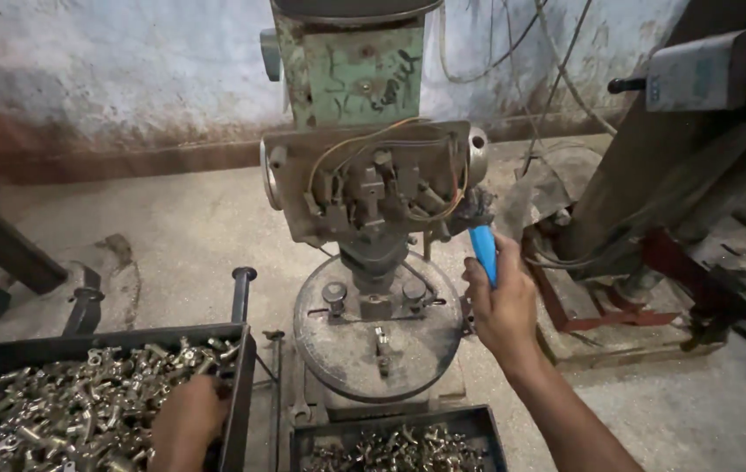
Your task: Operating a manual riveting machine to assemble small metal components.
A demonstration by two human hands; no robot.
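My right hand (502, 308) grips a blue lever handle (483, 251) on the right side of a small, worn green bench machine (364, 166). Below the machine head lies a round metal work plate (364, 350) with a small fixture in its middle. My left hand (188, 421) reaches down into a dark tray (237, 385) at the lower left, resting among several shiny metal fittings (67, 406). Whether its fingers hold a fitting is hidden.
A second dark tray (395, 450) of metal parts sits at the bottom centre, under the plate. A larger machine frame (670, 175) with red base stands at right. Wires hang along the stained wall behind. Dusty concrete floor surrounds everything.
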